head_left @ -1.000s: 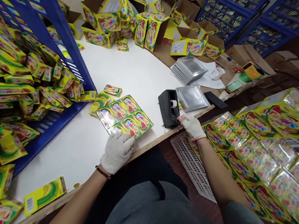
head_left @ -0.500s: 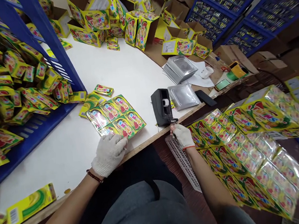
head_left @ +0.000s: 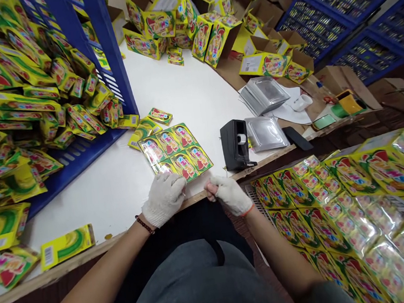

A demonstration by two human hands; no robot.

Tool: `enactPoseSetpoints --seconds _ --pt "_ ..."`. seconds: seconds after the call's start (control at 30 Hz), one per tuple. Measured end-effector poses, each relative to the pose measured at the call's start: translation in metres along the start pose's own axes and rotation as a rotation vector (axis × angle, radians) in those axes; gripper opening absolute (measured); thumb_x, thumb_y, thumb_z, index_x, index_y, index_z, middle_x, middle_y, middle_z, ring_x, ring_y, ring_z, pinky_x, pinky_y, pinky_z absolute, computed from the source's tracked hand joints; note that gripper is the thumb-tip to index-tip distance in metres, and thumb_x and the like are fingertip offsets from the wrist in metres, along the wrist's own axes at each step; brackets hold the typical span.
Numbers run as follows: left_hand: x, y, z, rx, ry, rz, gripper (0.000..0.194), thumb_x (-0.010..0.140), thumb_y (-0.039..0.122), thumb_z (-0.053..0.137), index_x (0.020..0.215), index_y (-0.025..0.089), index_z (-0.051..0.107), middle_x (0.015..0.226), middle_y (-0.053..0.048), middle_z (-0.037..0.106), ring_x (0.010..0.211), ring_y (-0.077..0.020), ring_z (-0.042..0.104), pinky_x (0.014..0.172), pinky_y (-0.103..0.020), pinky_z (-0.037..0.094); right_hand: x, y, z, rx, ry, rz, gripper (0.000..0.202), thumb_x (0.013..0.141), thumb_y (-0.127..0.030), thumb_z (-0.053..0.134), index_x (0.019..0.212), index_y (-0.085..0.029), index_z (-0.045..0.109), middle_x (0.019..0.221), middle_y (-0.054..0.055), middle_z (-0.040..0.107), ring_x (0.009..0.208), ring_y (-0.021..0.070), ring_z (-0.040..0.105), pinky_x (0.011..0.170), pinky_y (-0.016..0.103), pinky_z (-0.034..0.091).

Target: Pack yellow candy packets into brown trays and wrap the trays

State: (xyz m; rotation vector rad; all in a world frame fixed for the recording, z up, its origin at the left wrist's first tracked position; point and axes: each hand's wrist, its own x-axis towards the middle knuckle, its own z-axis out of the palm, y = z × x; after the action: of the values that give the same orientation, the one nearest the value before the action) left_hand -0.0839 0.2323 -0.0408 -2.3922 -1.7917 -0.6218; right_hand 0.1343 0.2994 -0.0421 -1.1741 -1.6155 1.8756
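A flat pack of several yellow-green boxes [head_left: 176, 150] lies on the white table near its front edge. My left hand [head_left: 166, 198], in a white glove, rests against the pack's near edge, its fingers curled together over the corner. To the right, my right hand [head_left: 227, 194] is gloved with bare fingertips showing; thumb and finger are pinched at the table edge, and what they hold is too small to make out. The black tape dispenser [head_left: 235, 144] with a white roll core stands beyond my right hand, apart from it.
A blue crate [head_left: 120, 59] heaped with small boxes stands left. Clear plastic covers [head_left: 266, 133] and a dark phone-like slab [head_left: 297, 138] lie right of the dispenser. Open cartons [head_left: 143, 45] fill the back. Wrapped packs [head_left: 319, 226] are stacked at the lower right.
My right hand has moved left, away from the tape dispenser's front, towards the pack and my left hand. The camera view has shifted left. My left hand still touches the pack.
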Motion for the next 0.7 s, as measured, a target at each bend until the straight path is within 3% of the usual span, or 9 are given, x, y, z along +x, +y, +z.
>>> enactPoseSetpoints --seconds 0.1,0.23,0.3,0.4,0.53,0.6,0.7 --pt "-0.002 0.002 -0.002 0.006 -0.002 -0.033 0.010 0.085 0.012 0.054 0.085 0.017 0.064 0.079 -0.007 0.065 0.077 -0.0227 0.057 0.068 -0.036 0.040 0.018 0.002 0.027 0.063 -0.026 0.027 0.051 0.069 -0.070 0.070 0.073 -0.020 0.060 0.058 -0.003 0.056 0.052 0.0108 0.052 0.052 0.025 0.041" --pt "0.003 0.008 -0.014 0.069 -0.134 0.049 0.019 0.090 0.019 0.055 0.106 0.019 0.066 0.087 -0.008 0.067 0.080 -0.0254 0.059 0.067 -0.038 0.039 0.028 0.005 0.036 0.090 0.015 0.096 0.049 0.064 -0.065 0.075 0.065 -0.020 0.054 0.055 -0.004 0.056 0.050 0.0095 0.051 0.049 0.023 0.041" --pt "0.008 0.013 -0.017 0.096 -0.178 0.018 0.016 0.092 0.027 0.056 0.101 0.021 0.068 0.088 -0.008 0.067 0.081 -0.0269 0.060 0.066 -0.039 0.038 0.029 0.003 0.037 0.097 0.032 0.135 0.045 0.063 -0.061 0.075 0.065 -0.020 0.055 0.054 -0.003 0.056 0.048 0.0093 0.051 0.045 0.021 0.039" --pt "0.016 0.020 -0.013 0.110 -0.140 -0.078 0.024 0.096 0.034 0.051 0.087 0.020 0.068 0.083 -0.009 0.066 0.079 -0.0270 0.060 0.066 -0.039 0.037 0.031 0.001 0.036 0.044 0.026 0.202 0.036 0.066 -0.052 0.072 0.066 -0.019 0.057 0.051 -0.003 0.057 0.044 0.0089 0.050 0.042 0.020 0.037" --pt "0.022 0.027 0.002 0.149 -0.043 -0.155 0.025 0.097 0.028 0.050 0.082 0.019 0.067 0.076 -0.010 0.065 0.078 -0.0267 0.059 0.066 -0.039 0.036 0.031 0.003 0.022 -0.165 -0.020 0.286 0.024 0.076 -0.042 0.063 0.068 -0.019 0.058 0.057 -0.001 0.063 0.042 0.0096 0.053 0.042 0.021 0.040" --pt "0.019 0.026 0.006 0.149 -0.009 -0.158 0.018 0.094 0.022 0.052 0.084 0.019 0.067 0.079 -0.010 0.066 0.077 -0.0255 0.058 0.066 -0.038 0.036 0.032 0.003 0.008 -0.260 0.050 0.283 0.022 0.081 -0.039 0.058 0.069 -0.020 0.057 0.061 0.000 0.064 0.046 0.0108 0.056 0.044 0.022 0.041" --pt "0.006 0.016 0.006 0.027 0.046 -0.155 0.013 0.089 0.016 0.056 0.089 0.021 0.067 0.087 -0.008 0.068 0.078 -0.0228 0.058 0.069 -0.037 0.039 0.039 -0.008 -0.011 -0.418 0.330 0.098 0.018 0.087 -0.036 0.054 0.080 -0.021 0.061 0.076 0.002 0.069 0.071 0.0159 0.065 0.066 0.026 0.052"
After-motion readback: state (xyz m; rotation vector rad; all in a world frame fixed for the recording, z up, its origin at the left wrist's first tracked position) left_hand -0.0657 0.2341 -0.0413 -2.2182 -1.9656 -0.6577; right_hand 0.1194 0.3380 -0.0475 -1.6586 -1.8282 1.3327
